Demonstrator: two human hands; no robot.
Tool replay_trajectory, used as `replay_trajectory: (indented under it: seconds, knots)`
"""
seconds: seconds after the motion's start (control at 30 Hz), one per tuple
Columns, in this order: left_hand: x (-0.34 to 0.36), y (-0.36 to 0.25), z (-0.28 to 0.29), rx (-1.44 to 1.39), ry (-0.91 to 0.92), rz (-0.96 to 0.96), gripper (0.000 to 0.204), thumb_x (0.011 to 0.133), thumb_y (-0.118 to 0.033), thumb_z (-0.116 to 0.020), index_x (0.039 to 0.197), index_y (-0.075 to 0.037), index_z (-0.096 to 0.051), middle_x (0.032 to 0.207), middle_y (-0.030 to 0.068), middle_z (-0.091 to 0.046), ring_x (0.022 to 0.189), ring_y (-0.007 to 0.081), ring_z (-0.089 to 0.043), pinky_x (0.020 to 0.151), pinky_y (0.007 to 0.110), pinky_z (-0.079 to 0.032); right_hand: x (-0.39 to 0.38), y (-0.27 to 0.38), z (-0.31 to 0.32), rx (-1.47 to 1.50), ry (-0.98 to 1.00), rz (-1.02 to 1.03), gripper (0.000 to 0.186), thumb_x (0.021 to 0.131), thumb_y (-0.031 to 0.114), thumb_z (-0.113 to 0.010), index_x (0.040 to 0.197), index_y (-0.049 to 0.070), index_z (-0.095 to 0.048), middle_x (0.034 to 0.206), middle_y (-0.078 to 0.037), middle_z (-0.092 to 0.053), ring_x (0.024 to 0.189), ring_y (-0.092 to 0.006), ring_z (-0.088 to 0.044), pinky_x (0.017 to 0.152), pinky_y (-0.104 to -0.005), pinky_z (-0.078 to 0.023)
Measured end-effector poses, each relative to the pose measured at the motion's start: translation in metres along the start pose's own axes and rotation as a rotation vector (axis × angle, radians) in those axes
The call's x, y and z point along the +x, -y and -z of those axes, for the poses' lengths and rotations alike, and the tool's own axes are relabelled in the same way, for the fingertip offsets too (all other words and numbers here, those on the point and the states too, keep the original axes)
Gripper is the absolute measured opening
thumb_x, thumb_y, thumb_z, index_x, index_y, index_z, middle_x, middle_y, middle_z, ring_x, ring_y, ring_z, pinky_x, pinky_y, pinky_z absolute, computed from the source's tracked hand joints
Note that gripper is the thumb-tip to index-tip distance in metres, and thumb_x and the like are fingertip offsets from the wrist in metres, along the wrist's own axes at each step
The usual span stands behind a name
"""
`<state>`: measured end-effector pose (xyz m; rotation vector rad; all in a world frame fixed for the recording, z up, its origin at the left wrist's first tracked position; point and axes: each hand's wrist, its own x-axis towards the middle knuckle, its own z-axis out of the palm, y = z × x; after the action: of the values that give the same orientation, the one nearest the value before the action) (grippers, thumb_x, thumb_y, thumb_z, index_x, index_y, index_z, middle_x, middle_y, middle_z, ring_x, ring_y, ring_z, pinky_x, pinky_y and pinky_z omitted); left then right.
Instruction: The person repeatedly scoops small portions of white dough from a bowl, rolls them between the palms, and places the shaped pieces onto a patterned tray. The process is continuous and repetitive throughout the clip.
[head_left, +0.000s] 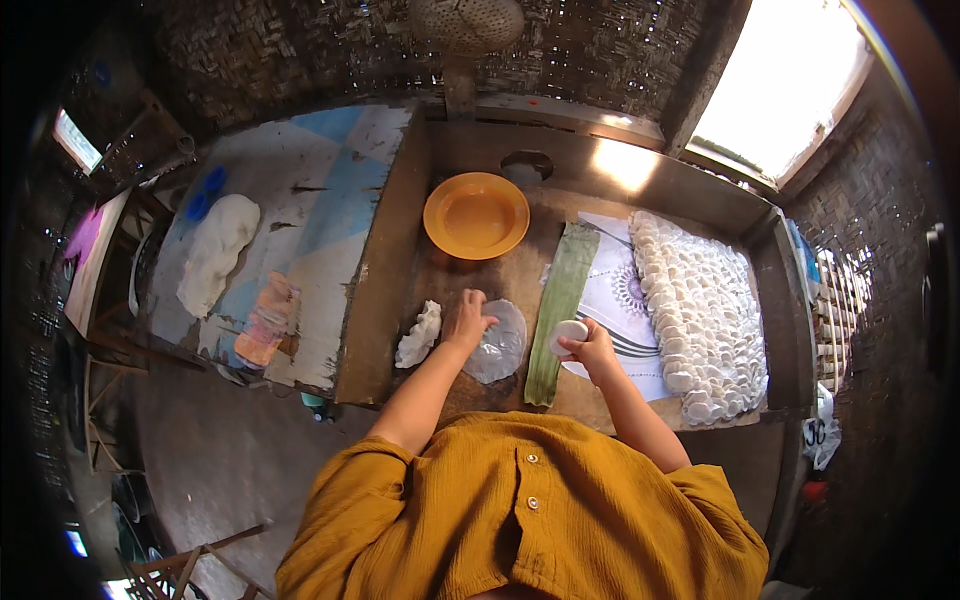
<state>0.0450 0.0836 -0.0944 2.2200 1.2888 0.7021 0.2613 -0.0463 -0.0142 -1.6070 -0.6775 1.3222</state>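
Fingers: right hand [592, 347] pinched on a white disc [570, 333], just right of centre; left hand [470, 318] fingers spread flat, pressing the edge of a clear plastic sheet [497, 343] at centre frame. Wooden table [470, 390] fills mid frame. Painted board [320, 200] upper left, with big dough slab [216, 252] and plastic bag [266, 322] on it. Pile of white discs [700, 310] right of centre, lying on a patterned cloth [620, 295]. Green leaf strip [558, 305] between sheet and cloth, under the held disc. Orange plate [476, 215] upper centre. Small dough lump [420, 335] just left of the left hand.
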Motion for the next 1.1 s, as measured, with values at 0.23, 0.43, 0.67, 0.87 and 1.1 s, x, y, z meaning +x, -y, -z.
replay_trajectory:
  seconds: [0.23,0.43,0.67,0.87,1.1]
  knots:
    - [-0.005,-0.013,0.011,0.049,0.109,-0.096,0.026,0.077,-0.021,-0.068,0.091,-0.006,-0.053,0.093,0.0121,-0.055,0.081,0.0316,-0.058,0.071,0.039,-0.048,0.009,-0.013,-0.007,-0.079,-0.011,0.072,0.033,0.077,0.006,-0.069,0.102,-0.002,-0.050,0.092,-0.012,-0.060,0.079,-0.0197,-0.062,0.062,-0.0279,-0.054]
    - [-0.003,-0.064,0.053,-0.535,0.167,-0.226,0.020,0.078,-0.019,-0.070,0.084,-0.007,-0.055,0.079,0.0041,-0.061,0.074,0.0160,-0.060,0.067,0.030,-0.047,0.011,-0.010,-0.015,-0.260,-0.033,0.297,0.060,0.076,0.021,-0.073,0.122,0.001,-0.040,0.110,-0.013,-0.054,0.100,-0.0220,-0.055,0.080,-0.0316,-0.046]
    - [0.009,-0.053,0.057,-0.821,0.181,-0.114,0.025,0.082,-0.023,-0.068,0.094,-0.006,-0.056,0.082,-0.0008,-0.059,0.074,0.0087,-0.055,0.066,0.026,-0.046,-0.002,0.001,-0.049,0.295,0.389,0.019,0.050,0.075,0.012,-0.073,0.117,-0.003,-0.049,0.107,-0.009,-0.059,0.095,-0.0192,-0.058,0.082,-0.0314,-0.047]
    - [-0.027,-0.047,0.030,-0.389,-0.222,-0.137,0.029,0.087,-0.015,-0.059,0.112,-0.004,-0.051,0.102,0.0090,-0.056,0.075,0.0171,-0.057,0.071,0.029,-0.047,0.003,0.030,-0.023,0.146,0.160,0.124,0.031,0.076,0.002,-0.068,0.106,0.001,-0.057,0.096,-0.009,-0.063,0.084,-0.0187,-0.062,0.074,-0.0317,-0.052]
    - [-0.087,-0.052,-0.022,0.289,0.891,-0.799,0.044,0.091,-0.020,-0.040,0.134,-0.021,-0.039,0.146,-0.0022,-0.028,0.132,0.0127,-0.029,0.107,0.047,-0.025,0.025,0.032,0.010,0.082,0.202,0.008,0.024,0.076,0.011,-0.071,0.096,0.003,-0.061,0.084,-0.006,-0.063,0.084,-0.0159,-0.062,0.071,-0.0307,-0.051]
